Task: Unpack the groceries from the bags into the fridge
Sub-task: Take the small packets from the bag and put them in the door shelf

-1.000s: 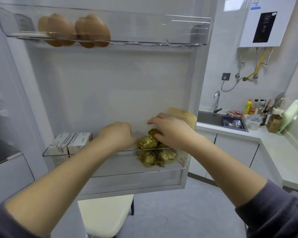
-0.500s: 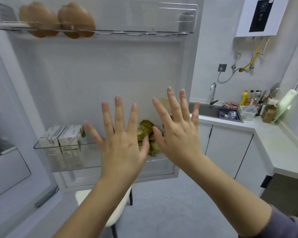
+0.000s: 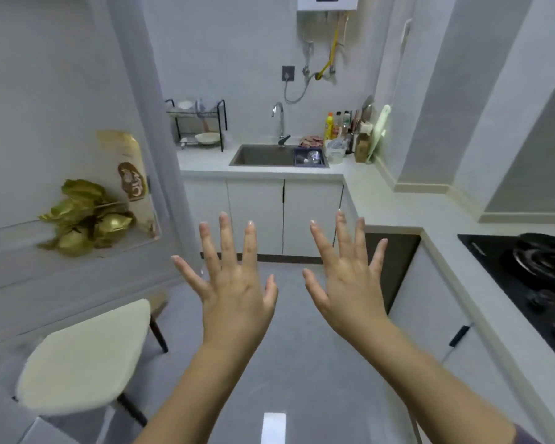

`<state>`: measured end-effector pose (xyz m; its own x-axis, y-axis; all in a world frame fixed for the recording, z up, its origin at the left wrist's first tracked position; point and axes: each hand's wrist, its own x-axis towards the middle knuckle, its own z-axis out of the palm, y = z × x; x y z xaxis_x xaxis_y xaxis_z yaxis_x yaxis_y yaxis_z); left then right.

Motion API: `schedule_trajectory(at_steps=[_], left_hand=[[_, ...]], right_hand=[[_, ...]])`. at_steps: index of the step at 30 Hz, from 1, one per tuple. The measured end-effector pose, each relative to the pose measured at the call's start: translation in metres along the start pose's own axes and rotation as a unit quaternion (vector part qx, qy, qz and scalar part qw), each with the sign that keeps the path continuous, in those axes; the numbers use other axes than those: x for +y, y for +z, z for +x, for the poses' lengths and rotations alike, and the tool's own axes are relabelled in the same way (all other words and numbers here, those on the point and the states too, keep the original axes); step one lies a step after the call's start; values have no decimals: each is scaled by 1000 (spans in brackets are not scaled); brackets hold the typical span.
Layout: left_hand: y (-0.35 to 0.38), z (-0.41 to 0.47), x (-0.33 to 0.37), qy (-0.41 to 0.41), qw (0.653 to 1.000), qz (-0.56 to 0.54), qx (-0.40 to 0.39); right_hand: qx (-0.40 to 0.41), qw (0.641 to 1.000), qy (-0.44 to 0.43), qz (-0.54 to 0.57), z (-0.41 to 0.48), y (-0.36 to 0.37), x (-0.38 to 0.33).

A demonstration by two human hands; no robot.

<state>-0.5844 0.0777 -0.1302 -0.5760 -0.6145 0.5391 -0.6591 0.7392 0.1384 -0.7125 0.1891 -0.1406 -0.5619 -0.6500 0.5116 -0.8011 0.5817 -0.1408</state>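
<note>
Grey kitchen floor (image 3: 302, 363) lies behind two raised hands. The left hand (image 3: 237, 290) and the right hand (image 3: 350, 283) both have fingers spread wide and straight, holding and touching nothing. Well to the left, gold-wrapped groceries (image 3: 87, 219) sit in the fridge door (image 3: 45, 107) shelf, beside a tan packet (image 3: 132, 174) and above a cream stool (image 3: 84, 357).

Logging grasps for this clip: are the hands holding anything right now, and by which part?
Nothing is held. The left hand and right hand are both spread open in mid-air, touching nothing; the gold packets sit in the door shelf.
</note>
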Motion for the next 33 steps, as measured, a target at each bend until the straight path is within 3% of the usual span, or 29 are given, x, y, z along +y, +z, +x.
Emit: schedule_trajectory(at_steps=[17, 24, 33], left_hand=[[66, -105, 245, 151, 967, -127, -159], [85, -130, 320, 247, 926, -156, -241], [120, -140, 433, 396, 851, -203, -278]], right_hand=[[-122, 966, 215, -77, -161, -59, 221], [-146, 925, 335, -103, -218, -78, 279], [-160, 852, 476, -148, -274, -101, 350]])
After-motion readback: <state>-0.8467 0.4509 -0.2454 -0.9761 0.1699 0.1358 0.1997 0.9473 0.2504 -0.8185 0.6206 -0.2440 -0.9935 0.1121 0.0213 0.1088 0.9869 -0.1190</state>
